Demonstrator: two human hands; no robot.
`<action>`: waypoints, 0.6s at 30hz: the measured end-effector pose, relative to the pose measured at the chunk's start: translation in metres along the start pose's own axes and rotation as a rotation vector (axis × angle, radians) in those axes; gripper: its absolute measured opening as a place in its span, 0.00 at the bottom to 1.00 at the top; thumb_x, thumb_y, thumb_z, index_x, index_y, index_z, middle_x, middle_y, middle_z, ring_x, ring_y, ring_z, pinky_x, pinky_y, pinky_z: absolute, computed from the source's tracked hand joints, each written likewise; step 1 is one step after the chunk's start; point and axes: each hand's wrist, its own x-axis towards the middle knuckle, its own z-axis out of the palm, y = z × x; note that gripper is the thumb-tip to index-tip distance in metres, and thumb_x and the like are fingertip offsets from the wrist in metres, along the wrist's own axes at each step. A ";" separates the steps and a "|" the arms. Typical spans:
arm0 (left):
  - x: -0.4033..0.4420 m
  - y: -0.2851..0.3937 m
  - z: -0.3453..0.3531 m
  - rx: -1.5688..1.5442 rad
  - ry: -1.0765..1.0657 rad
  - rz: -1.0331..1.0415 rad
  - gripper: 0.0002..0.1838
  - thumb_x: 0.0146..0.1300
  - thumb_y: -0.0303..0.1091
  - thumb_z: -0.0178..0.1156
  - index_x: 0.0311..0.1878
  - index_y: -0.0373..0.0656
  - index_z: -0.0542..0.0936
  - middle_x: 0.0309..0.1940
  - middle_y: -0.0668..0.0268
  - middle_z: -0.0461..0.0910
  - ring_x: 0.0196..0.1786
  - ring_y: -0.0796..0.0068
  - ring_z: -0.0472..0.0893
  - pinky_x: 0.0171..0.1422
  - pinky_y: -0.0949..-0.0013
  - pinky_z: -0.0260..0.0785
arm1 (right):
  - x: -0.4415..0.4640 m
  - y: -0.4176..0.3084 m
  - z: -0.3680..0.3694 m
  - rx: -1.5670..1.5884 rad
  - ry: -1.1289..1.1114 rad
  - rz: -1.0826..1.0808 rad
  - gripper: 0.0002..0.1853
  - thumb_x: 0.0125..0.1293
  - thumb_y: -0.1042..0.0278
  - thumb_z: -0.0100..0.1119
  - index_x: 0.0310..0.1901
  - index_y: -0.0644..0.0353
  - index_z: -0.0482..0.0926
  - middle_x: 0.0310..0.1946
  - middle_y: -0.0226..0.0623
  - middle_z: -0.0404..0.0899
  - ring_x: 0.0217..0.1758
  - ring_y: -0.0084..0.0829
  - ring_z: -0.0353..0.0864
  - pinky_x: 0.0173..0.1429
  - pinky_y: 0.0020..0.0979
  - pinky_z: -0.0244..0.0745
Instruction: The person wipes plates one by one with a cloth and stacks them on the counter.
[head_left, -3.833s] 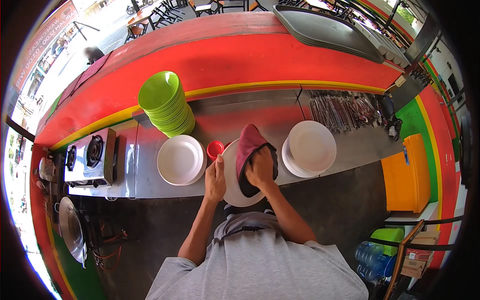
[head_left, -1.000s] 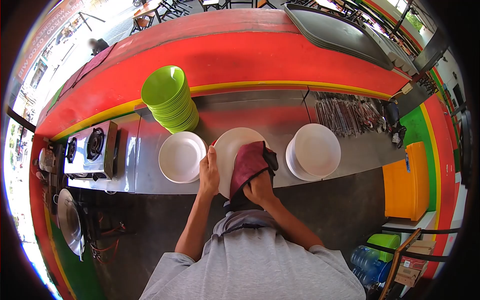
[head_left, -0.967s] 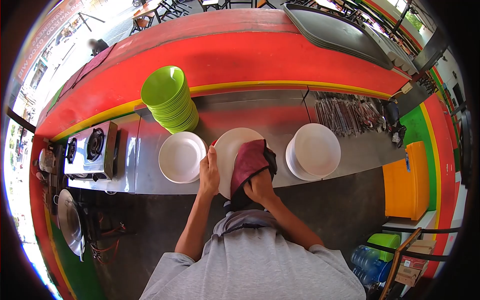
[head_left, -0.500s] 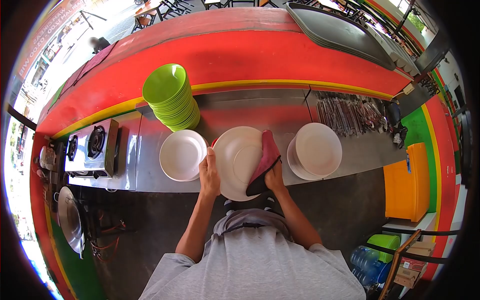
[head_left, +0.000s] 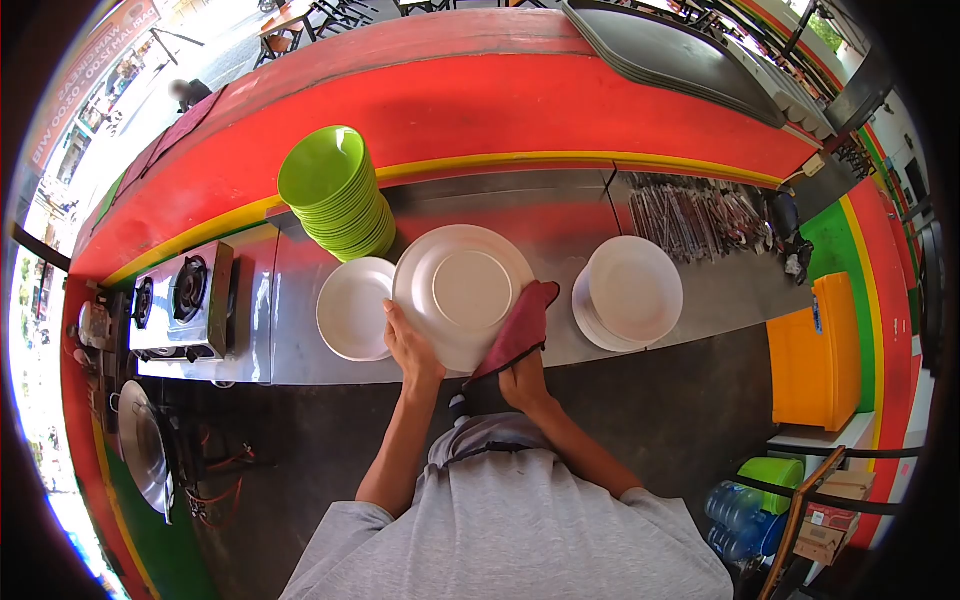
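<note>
You are holding the white plate [head_left: 470,288] by the near edge of the surface [head_left: 300,345]. Your left hand [head_left: 414,350] is pinching its left rim; your right hand [head_left: 523,382] is pinching the red cloth [head_left: 523,328] against its right. It is probably feeling light, stiff, maybe slippery: best held by the rim.

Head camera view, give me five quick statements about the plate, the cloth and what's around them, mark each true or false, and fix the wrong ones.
1. The left hand holds the plate at its edge. True.
2. The cloth is in the left hand. False: the right hand holds it.
3. The green bowls stand in one tall stack. True.
4. The stove stands to the right of the green bowls. False: it stands to their left.
5. The dark trays lie on the red ledge. True.
</note>
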 end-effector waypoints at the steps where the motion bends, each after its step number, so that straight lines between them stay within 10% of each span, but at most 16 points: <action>1: 0.003 -0.004 -0.002 -0.006 0.018 -0.010 0.30 0.79 0.56 0.40 0.57 0.35 0.75 0.49 0.61 0.80 0.49 0.72 0.80 0.52 0.68 0.75 | -0.001 -0.004 0.000 -0.019 -0.040 -0.009 0.29 0.67 0.63 0.51 0.68 0.69 0.65 0.71 0.61 0.58 0.77 0.63 0.50 0.79 0.55 0.41; 18: 0.012 -0.014 -0.014 0.177 -0.379 -0.036 0.27 0.80 0.51 0.41 0.61 0.35 0.74 0.52 0.62 0.80 0.53 0.75 0.79 0.57 0.69 0.75 | 0.020 -0.046 0.004 -0.131 -0.295 -0.185 0.31 0.62 0.55 0.59 0.65 0.63 0.70 0.67 0.54 0.67 0.73 0.57 0.61 0.76 0.55 0.52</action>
